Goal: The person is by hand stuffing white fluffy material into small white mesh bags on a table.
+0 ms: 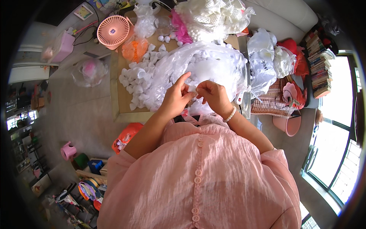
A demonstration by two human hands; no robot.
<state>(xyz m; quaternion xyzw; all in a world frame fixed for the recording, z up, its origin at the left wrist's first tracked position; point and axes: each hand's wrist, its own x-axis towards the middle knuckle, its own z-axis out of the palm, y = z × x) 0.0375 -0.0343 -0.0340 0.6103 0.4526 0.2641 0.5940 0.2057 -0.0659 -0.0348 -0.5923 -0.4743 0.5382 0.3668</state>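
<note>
My left hand (pixel 176 98) pinches a small white cup-shaped piece (pixel 192 89) between thumb and fingers, its index finger raised. From the other side, my right hand (pixel 214 96) meets the same piece with thumb and forefinger; its grip is partly hidden by my own fingers. Beneath both hands spreads a large clear plastic bag (pixel 211 64) full of white pieces. A heap of white plastic cups (pixel 140 77) lies loose on the table to the left of the bag. A white bead bracelet (pixel 230 114) circles my right wrist.
A pink fan (pixel 113 31) and an orange bag (pixel 135 51) stand at the table's far left. A bulky bag of white items (pixel 211 20) sits at the back. A white power strip (pixel 239 98) lies right of my hands. Filled plastic bags (pixel 260 63) crowd the right side.
</note>
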